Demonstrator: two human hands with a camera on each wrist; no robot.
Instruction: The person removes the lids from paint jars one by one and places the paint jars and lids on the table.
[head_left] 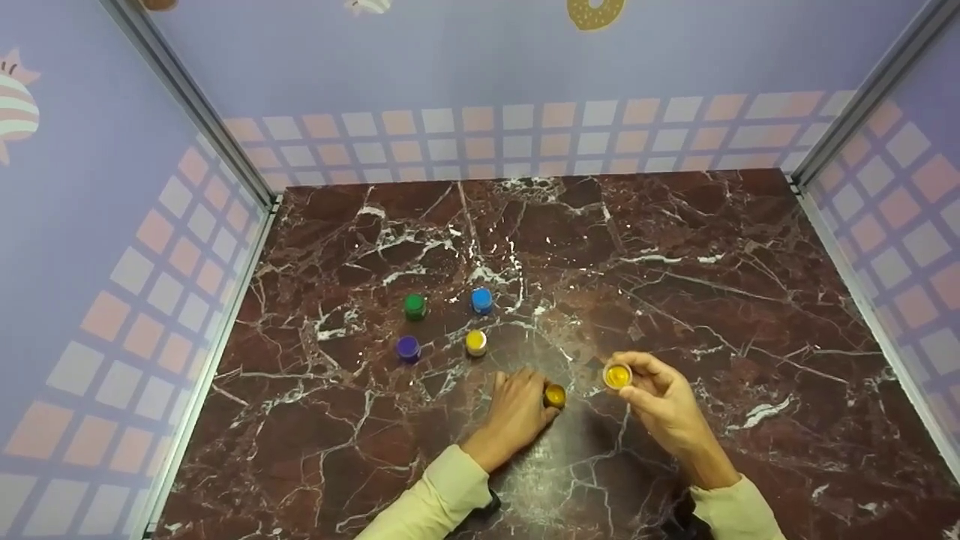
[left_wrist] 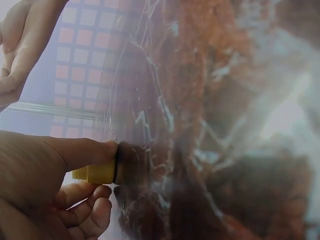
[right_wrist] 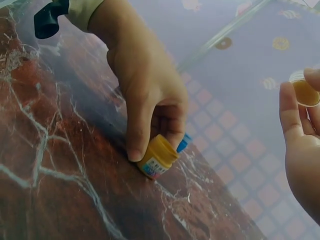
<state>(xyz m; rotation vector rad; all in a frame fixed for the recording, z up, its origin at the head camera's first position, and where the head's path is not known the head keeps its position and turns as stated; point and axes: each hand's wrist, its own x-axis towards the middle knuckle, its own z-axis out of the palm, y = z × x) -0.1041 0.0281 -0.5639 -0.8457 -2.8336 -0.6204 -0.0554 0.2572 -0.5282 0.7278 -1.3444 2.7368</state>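
Note:
My left hand (head_left: pixel 517 405) pinches a small yellow paint jar (head_left: pixel 555 396) between thumb and fingers, its base on the table. The jar's threaded neck (right_wrist: pixel 170 150) is uncapped in the right wrist view, and a printed label shows on its side. To the right, raised off the table, my right hand (head_left: pixel 671 409) holds a round jar lid (head_left: pixel 617 376) by its rim, with the yellow-stained inside turned up. The left wrist view shows the same jar (left_wrist: pixel 100 173) gripped from the side.
Left of my hands stand several capped paint jars: a green one (head_left: pixel 415 306), a blue one (head_left: pixel 481 301), a purple one (head_left: pixel 408 349) and a yellow one (head_left: pixel 476 343). The dark red marbled table (head_left: pixel 712 300) is bounded by patterned panels (head_left: pixel 480 67) at the back and sides.

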